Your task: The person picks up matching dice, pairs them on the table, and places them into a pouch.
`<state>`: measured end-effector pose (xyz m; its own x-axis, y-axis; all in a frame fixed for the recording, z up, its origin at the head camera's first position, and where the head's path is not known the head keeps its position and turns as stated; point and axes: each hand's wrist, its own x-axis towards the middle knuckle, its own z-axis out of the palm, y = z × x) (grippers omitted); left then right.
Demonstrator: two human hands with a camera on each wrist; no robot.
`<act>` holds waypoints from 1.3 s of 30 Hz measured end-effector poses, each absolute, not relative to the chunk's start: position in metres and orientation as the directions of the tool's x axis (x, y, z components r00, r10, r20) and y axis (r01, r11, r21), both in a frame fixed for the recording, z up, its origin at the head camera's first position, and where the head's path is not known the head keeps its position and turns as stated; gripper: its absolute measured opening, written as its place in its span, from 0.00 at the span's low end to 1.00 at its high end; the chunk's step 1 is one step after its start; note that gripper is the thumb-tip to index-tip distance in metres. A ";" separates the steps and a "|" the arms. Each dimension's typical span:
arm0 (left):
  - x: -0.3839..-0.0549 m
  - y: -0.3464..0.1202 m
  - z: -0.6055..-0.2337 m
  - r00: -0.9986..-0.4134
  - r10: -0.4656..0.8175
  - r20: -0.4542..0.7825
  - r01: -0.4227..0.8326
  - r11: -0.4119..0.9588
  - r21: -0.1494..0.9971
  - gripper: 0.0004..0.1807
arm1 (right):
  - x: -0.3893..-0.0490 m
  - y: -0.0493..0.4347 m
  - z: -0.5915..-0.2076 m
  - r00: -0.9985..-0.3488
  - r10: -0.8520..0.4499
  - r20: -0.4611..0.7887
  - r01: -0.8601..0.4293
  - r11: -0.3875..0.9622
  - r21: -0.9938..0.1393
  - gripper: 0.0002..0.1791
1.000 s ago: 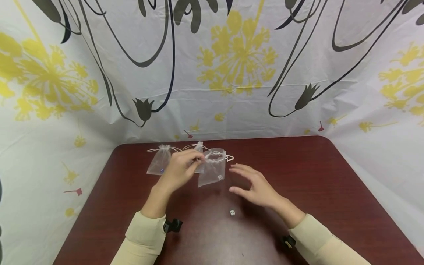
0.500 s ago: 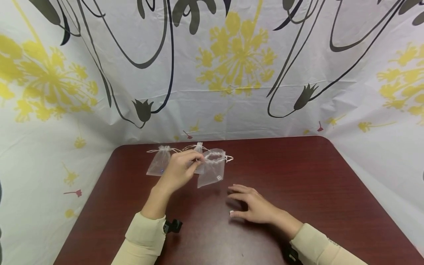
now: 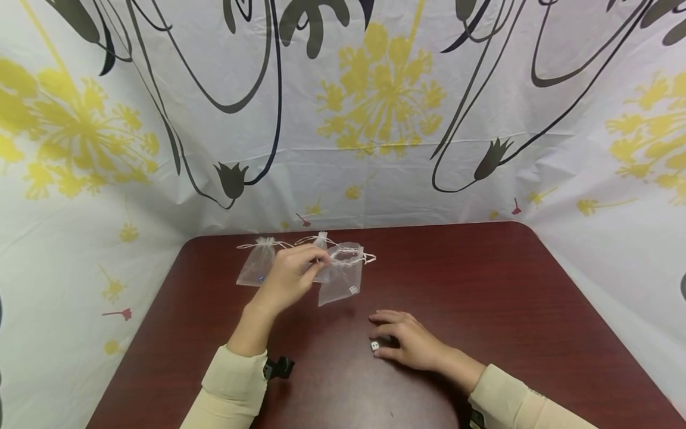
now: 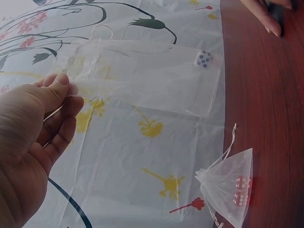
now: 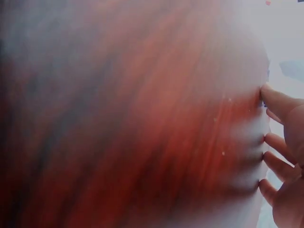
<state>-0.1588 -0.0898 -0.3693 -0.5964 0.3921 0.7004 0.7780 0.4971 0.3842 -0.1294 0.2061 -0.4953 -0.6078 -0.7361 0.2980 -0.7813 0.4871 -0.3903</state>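
My left hand (image 3: 292, 274) pinches the rim of a sheer white drawstring bag (image 3: 337, 286) between thumb and fingers. The bag hangs tilted above the table, its mouth partly open. Inside it, near the bottom, lies a white die with blue dots (image 4: 204, 59). On the table sits another small white die (image 3: 374, 345). My right hand (image 3: 415, 345) is beside that die, fingers spread and bent, thumb tip right by it; whether they touch cannot be made out. In the right wrist view the fingertips (image 5: 264, 138) reach the table and the die is hidden.
A second drawstring bag (image 3: 257, 263), drawn closed, lies at the back left of the brown table (image 3: 482, 286). Another bag (image 4: 228, 185), holding red dice, lies behind my left hand. A patterned cloth (image 3: 386, 196) hangs along the table's back and sides.
My right hand has moved down and nearer to me, from beside the bag to the loose die. The left hand keeps holding the bag in nearly the same place.
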 end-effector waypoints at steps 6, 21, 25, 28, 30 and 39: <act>-0.159 -0.090 -0.370 -0.592 0.393 0.703 0.781 0.496 0.380 0.10 | -0.129 0.206 -0.496 -0.619 -0.729 0.293 -0.772 0.496 -0.396 0.08; -0.161 -0.087 -0.374 -0.593 0.405 0.696 0.782 0.494 0.379 0.10 | -0.142 0.207 -0.471 -0.632 -0.679 0.373 -0.751 0.418 -0.510 0.07; -0.162 -0.087 -0.374 -0.582 0.406 0.704 0.791 0.482 0.376 0.10 | -0.151 0.208 -0.455 -0.639 -0.630 0.443 -0.753 0.394 -0.526 0.08; -0.162 -0.086 -0.375 -0.578 0.404 0.709 0.795 0.477 0.376 0.10 | -0.157 0.208 -0.443 -0.636 -0.592 0.495 -0.763 0.384 -0.521 0.08; -0.163 -0.086 -0.375 -0.578 0.405 0.709 0.795 0.478 0.374 0.10 | -0.161 0.208 -0.434 -0.631 -0.570 0.526 -0.770 0.377 -0.515 0.09; -0.163 -0.084 -0.377 -0.559 0.408 0.722 0.811 0.449 0.375 0.10 | -0.171 0.206 -0.403 -0.628 -0.501 0.595 -0.776 0.353 -0.522 0.11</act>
